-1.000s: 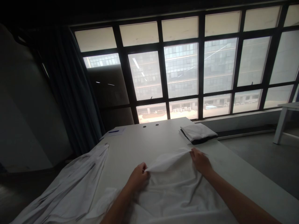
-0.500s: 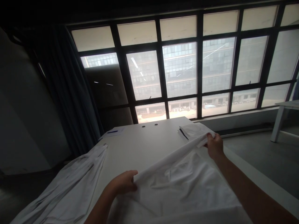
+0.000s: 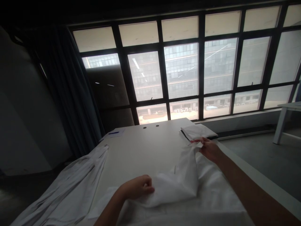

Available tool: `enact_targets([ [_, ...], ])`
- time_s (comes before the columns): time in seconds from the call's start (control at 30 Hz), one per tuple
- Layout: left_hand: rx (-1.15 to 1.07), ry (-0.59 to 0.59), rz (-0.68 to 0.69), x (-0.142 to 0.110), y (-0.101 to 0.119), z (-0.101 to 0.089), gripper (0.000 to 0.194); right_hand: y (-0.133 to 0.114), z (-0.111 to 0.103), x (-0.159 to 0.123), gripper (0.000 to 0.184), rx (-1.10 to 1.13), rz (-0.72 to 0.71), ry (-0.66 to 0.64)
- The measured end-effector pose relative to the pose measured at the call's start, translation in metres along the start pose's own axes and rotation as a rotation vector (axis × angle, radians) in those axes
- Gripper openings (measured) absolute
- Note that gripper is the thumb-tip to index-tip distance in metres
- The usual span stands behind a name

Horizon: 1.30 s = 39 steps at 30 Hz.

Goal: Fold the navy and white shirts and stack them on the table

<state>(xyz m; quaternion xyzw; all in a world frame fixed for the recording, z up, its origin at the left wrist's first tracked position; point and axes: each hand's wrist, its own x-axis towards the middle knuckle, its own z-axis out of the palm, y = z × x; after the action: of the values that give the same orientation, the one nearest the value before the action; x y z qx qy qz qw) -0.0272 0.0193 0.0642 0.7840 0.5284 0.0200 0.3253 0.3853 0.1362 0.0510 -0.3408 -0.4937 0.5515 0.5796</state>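
Note:
A large white cloth, perhaps a garment, lies crumpled over the near part of the table. My left hand is closed on its edge at the lower middle. Farther off and to the right, my right hand pinches another part of the cloth and lifts it a little. Between the two hands the fabric sags in loose folds. Just beyond my right hand sits a folded white stack with a dark layer showing at its side.
More white cloth hangs over the table's left side. A blue pen rests on paper at the far left corner of the white table. Another table stands at the right, and windows line the far wall.
My hands have come closer together: the left moved right, the right moved left and slightly nearer. The cloth edge, stretched taut before, now hangs slack between them.

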Motion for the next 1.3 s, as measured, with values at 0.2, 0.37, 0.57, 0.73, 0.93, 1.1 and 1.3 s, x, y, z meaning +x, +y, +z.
enact_targets([
  [0.2,0.014,0.122,-0.095,0.018,-0.012,0.025,0.063,0.012,0.004,-0.017,0.029,-0.918,0.175,-0.280],
  [0.37,0.154,0.200,-0.056,0.023,-0.016,0.025,0.045,0.016,0.018,-0.028,0.043,-1.258,0.145,-0.220],
  [0.57,0.211,0.226,-0.017,0.002,-0.008,-0.003,0.026,0.016,0.041,-0.033,0.019,-1.114,0.145,-0.409],
  [0.73,0.235,0.193,-0.050,-0.019,-0.004,-0.023,0.021,0.007,0.063,-0.034,0.030,-0.789,-0.078,-0.273],
  [0.93,0.279,0.114,-0.155,-0.030,0.003,-0.024,0.022,0.008,0.111,-0.072,0.039,-0.669,0.024,-0.324],
  [1.1,0.274,0.047,-0.241,-0.028,0.000,-0.022,0.031,0.011,0.165,-0.113,0.065,-0.656,0.052,-0.753],
  [1.3,0.242,0.040,-0.227,-0.029,-0.014,-0.026,0.017,0.008,0.209,-0.060,0.038,-0.810,0.053,-1.522],
])
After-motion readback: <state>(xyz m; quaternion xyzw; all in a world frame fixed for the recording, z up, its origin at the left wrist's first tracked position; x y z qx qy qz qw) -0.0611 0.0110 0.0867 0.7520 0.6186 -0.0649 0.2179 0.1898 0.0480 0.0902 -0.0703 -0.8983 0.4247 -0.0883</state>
